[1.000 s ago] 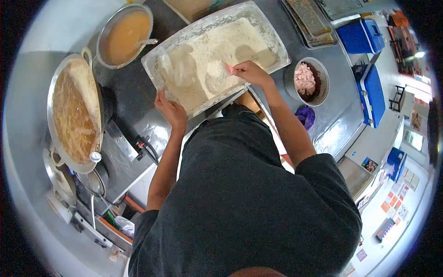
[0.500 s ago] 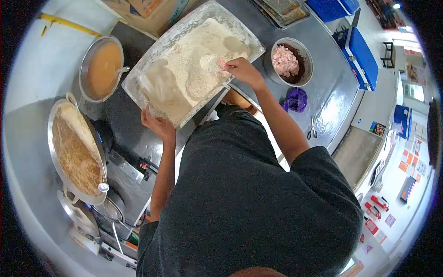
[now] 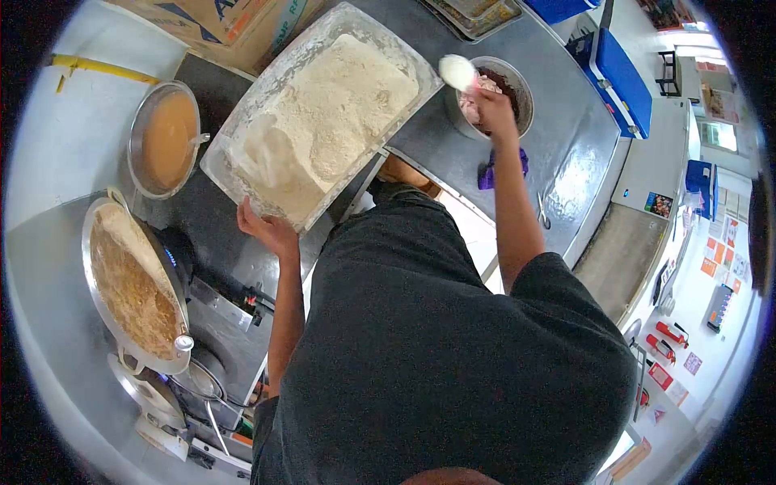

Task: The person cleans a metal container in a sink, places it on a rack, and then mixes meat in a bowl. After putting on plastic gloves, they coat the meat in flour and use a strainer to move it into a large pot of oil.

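My right hand [image 3: 495,111] is closed on a scoop [image 3: 458,73] heaped with white powder, slightly smeared by motion. It hangs over the near-left rim of a metal bowl [image 3: 525,113] that contains pale pink chunks [image 3: 469,107] like raw meat; hand and scoop hide part of them. At the lower corner of a large dusty tub [image 3: 217,162], my left hand [image 3: 271,230] grips the rim. Flour [image 3: 347,89] lies piled toward the tub's far side, with a thinner layer near my left hand.
Left of the tub stands a bowl of orange-brown liquid [image 3: 168,141] with a utensil in it. A wok of bubbling oil [image 3: 133,275] sits over a blue flame. Purple cloth [image 3: 487,176], scissors [image 3: 543,212], trays [image 3: 489,24] and a blue cooler [image 3: 618,85] are to the right.
My right hand has lifted the scoop out of the flour and carried it right, to the metal bowl. My left hand stays at the tub's corner. The view has shifted slightly.
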The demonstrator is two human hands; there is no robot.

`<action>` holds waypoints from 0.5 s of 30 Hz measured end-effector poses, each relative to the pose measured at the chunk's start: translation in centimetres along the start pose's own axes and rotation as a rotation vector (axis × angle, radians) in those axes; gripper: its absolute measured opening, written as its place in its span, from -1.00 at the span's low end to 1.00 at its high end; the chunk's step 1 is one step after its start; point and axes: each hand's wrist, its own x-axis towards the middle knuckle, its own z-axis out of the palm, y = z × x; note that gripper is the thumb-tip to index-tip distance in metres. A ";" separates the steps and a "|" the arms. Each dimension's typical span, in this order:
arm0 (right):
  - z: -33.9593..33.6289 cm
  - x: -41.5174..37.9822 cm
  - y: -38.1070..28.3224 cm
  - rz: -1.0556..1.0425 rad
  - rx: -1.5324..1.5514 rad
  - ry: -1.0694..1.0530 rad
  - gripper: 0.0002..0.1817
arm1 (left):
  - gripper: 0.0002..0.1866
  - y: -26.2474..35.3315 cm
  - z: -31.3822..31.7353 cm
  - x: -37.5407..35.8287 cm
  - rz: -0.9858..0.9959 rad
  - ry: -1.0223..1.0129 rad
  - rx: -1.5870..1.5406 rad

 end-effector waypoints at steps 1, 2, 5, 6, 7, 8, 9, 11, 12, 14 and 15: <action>-2.2 0.1 0.5 0.087 -0.012 -0.033 -0.69 | -0.22 0.1 -0.1 -0.1 -0.005 0.000 -0.018; -4.2 0.1 0.5 0.176 -0.026 -0.066 -0.68 | -0.22 0.2 -0.1 -0.1 -0.012 -0.004 -0.036; -5.9 1.1 5.7 0.168 -0.261 0.017 -0.67 | -0.18 0.5 -0.5 -0.1 -0.002 -0.043 -0.012; -6.3 1.3 7.0 0.089 -0.333 -0.080 -0.67 | -0.18 0.3 -0.4 -0.1 0.010 -0.039 -0.006; -6.6 1.5 8.4 0.009 -0.403 -0.176 -0.67 | -0.18 0.1 -0.3 -0.1 0.023 -0.035 0.001; -6.7 1.7 9.3 -0.020 -0.430 -0.200 -0.67 | -0.18 0.1 -0.3 -0.1 0.038 -0.029 0.007; -6.7 1.9 10.2 -0.050 -0.456 -0.223 -0.67 | -0.18 -0.1 -0.2 -0.1 0.042 -0.028 0.027; -6.5 2.6 12.1 -0.071 -0.533 -0.194 -0.68 | -0.18 -0.2 -0.1 -0.1 0.049 -0.024 0.067; -6.5 3.2 13.4 -0.116 -0.624 -0.211 -0.68 | -0.18 -0.2 0.0 -0.1 0.041 -0.028 0.057; -6.7 4.6 14.6 -0.345 -1.020 -0.385 -0.68 | -0.18 -0.3 0.0 -0.2 0.020 -0.035 0.037; -7.0 4.5 14.8 -0.230 -1.002 -0.363 -0.67 | -0.18 -0.3 0.0 -0.2 0.033 -0.034 0.058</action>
